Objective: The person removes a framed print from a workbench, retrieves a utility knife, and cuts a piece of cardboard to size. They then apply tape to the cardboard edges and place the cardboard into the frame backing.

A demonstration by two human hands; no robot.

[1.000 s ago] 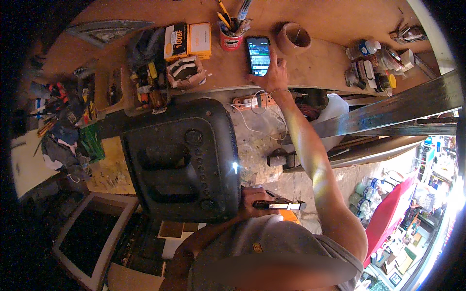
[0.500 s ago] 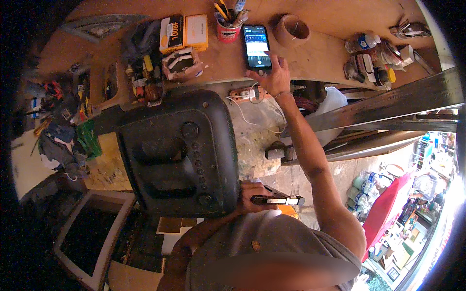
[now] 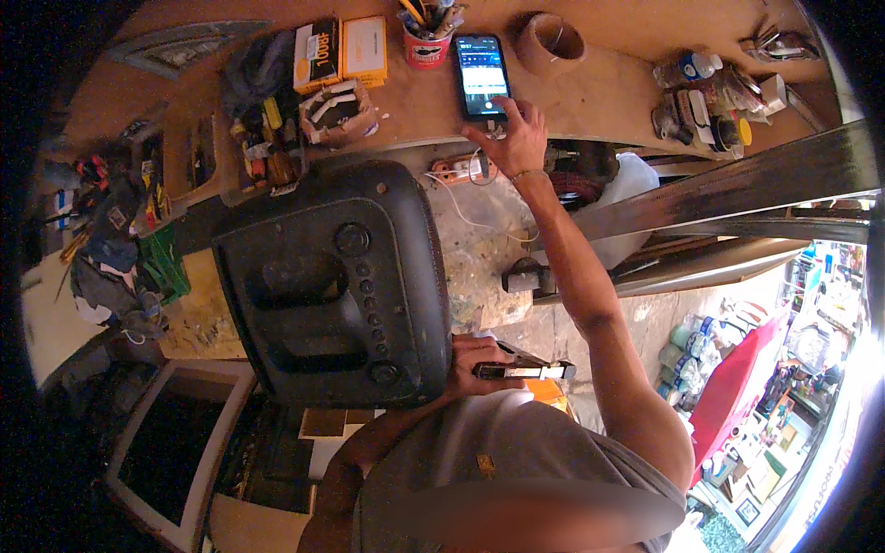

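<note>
At the far shelf my right hand (image 3: pixel 520 138) is open, with a fingertip on the lower part of a lit phone (image 3: pixel 482 76). Its thumb is spread out below the phone's bottom end. Close to my body, my left hand (image 3: pixel 474 361) is closed around a black and silver hand tool (image 3: pixel 524 370) with an angled lever, shaped like a staple gun. Part of its grip is hidden by the fingers. Just left of that hand is a large black speaker-like case (image 3: pixel 336 286) with recessed handles and a row of round knobs.
On the shelf (image 3: pixel 415 115) stand a red can (image 3: pixel 428 48) of pens, a round brown container (image 3: pixel 550 44), yellow-and-white boxes (image 3: pixel 364 51) and a torn carton (image 3: pixel 338 112). A white cable (image 3: pixel 479 221) crosses the stained bench. A dark beam (image 3: pixel 728 175) juts in from the right.
My right fingertip has come down onto the phone's lower screen. The view has shifted slightly, so the shelf things appear a little higher. My left hand keeps its hold on the tool.
</note>
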